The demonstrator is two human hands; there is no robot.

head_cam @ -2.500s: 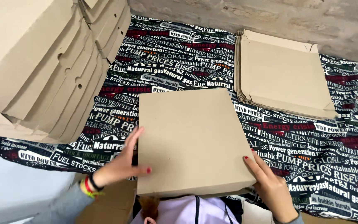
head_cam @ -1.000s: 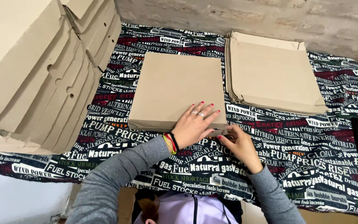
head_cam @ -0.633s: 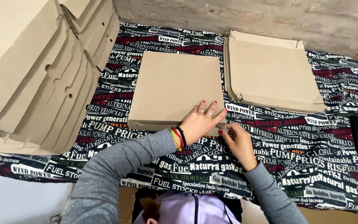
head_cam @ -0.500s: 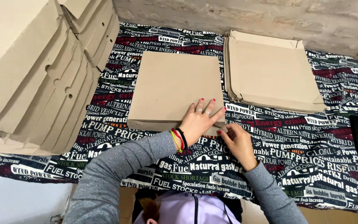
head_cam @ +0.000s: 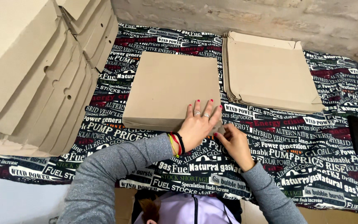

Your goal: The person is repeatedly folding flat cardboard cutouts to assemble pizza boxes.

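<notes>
A leaning stack of folded boxes (head_cam: 34, 74) fills the upper left. A flat cardboard pile (head_cam: 270, 72) lies upper right. The closed box (head_cam: 170, 89) sits mid-frame on the printed cloth (head_cam: 311, 174). The left hand (head_cam: 197, 124) presses flat, fingers spread, on its lower right corner; the right hand (head_cam: 235, 143) pinches that corner's edge.

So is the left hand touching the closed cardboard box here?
Touching. The head view shows the left hand lying flat, fingers spread, on the top of the cardboard box near its front right corner.
</notes>
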